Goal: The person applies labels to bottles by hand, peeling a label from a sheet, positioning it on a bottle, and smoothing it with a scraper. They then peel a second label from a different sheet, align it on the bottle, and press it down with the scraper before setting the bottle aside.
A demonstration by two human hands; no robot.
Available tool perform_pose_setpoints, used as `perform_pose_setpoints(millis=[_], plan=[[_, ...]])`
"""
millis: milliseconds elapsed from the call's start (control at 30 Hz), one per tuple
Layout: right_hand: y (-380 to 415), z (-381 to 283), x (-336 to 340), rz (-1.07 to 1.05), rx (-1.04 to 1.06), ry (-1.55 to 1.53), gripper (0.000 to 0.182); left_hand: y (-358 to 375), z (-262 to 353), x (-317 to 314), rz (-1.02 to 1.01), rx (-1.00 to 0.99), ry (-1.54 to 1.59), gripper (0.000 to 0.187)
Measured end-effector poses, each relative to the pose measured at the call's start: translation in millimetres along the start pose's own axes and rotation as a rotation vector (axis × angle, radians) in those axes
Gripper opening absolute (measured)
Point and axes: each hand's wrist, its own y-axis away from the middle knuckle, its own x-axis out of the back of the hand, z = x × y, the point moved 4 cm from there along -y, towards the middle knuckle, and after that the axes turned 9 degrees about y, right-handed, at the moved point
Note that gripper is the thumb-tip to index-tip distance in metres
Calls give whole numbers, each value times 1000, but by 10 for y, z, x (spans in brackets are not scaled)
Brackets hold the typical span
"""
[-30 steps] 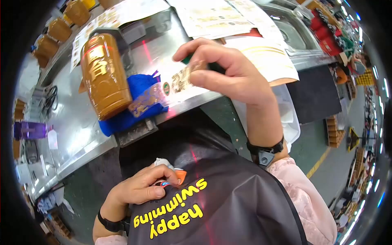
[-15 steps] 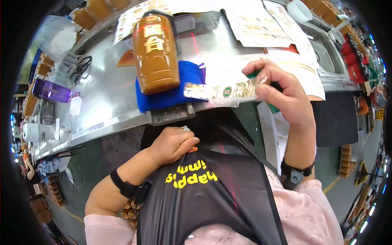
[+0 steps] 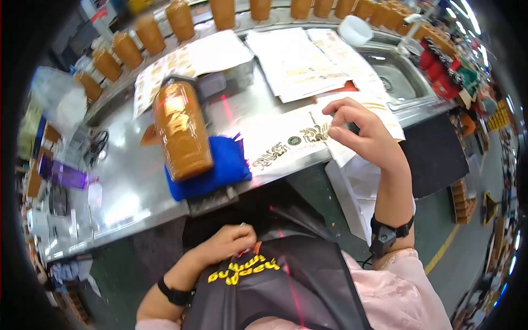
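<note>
A brown glazed bottle (image 3: pixel 181 129) with shiny gold marks lies on a folded blue cloth (image 3: pixel 228 159) at the front of the metal table. Right of the cloth, a decal strip (image 3: pixel 294 141) with gold dragon patterns and a small green round emblem rests on white paper. My right hand (image 3: pixel 368 135) hovers at the strip's right end, fingers curled but apart, nothing visible between them. Against the black apron (image 3: pixel 297 275), my left hand (image 3: pixel 234 242) is closed. A tiny pale bit shows at its knuckles; what it holds is hidden.
Printed sheets (image 3: pixel 297 60) lie across the back of the table (image 3: pixel 126 181). More brown bottles (image 3: pixel 179 21) line the back ledge. A sink (image 3: pixel 393 71) with a white bowl (image 3: pixel 356 30) is at right, a purple container (image 3: pixel 66 173) at left. An open white box (image 3: pixel 352 203) stands below the edge.
My right hand has let go of the decal strip, which now lies on the paper. The view has tilted up, showing more of the back ledge. My left hand stays closed by the apron.
</note>
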Motion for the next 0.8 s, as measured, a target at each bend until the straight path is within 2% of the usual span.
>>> perform_pose_setpoints(millis=[100, 167, 200, 233, 267, 300, 367, 433, 500, 567, 667, 800], plan=[[-76, 398, 343, 53, -84, 74, 20, 117, -170, 119, 12, 49, 138, 30], [-176, 684, 677, 108, -215, 40, 19, 235, -304, 172, 67, 119, 324, 36], [-229, 873, 864, 145, -333, -22, 18, 288, -346, 209, 109, 116, 277, 38], [-289, 1101, 1058, 183, -446, -89, 17, 338, -379, 224, 154, 112, 230, 40], [-367, 1402, 1295, 263, -480, -71, 18, 398, -423, 219, 251, 152, 298, 38], [-431, 1761, 1533, 340, -513, -58, 20, 414, -426, 247, 322, 170, 200, 36], [-446, 2505, 1979, 432, -693, 155, 25, 549, -645, 318, 437, 244, 280, 33], [-416, 3245, 2248, 358, -775, 635, 31, 684, -947, 458, 503, 169, 108, 41], [-316, 3806, 2263, 167, -817, 877, 36, 800, -1073, 458, 667, 294, 296, 32], [-228, 4308, 2124, 59, -772, 1031, 23, 916, -1281, 445, 845, 283, 361, 29], [-230, 4515, 1871, -233, -973, 1124, 25, 892, -1216, 391, 977, 240, 468, 29], [-143, 4977, 1698, -287, -1075, 1124, 28, 808, -1058, 414, 1023, 269, 464, 32]])
